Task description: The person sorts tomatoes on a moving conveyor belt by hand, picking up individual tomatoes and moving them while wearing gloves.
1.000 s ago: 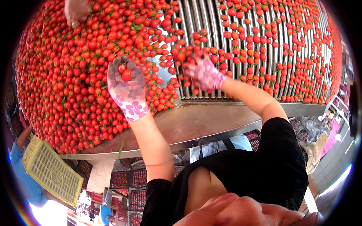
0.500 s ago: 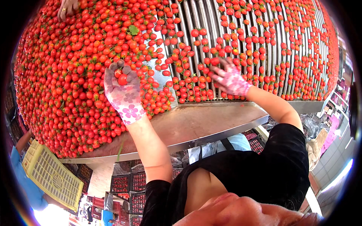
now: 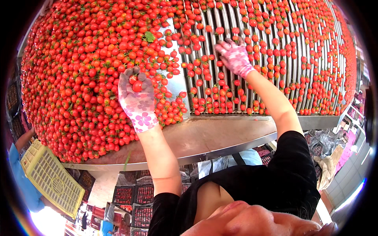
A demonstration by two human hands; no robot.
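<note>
1 L hand + 1 R hand, both gloved. Tomatoes: hundreds, too many to ct., w/ approx. 2 in L palm. 1 lg. leaf, 1 yel. crate, several dk. crates.

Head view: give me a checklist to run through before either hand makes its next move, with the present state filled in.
1. Both hands gloved: ok. The left hand and the right hand wear pink-and-white patterned gloves.
2. Left hand free: not ok. Its cupped, upturned palm holds red tomatoes.
3. Right hand over the metal rollers: ok. It is palm down, fingers spread.
4. Right hand empty: cannot tell. Its palm is hidden.
5. Tomato pile free of loose leaves: not ok. A green leaf lies on it, beyond the left hand.
</note>
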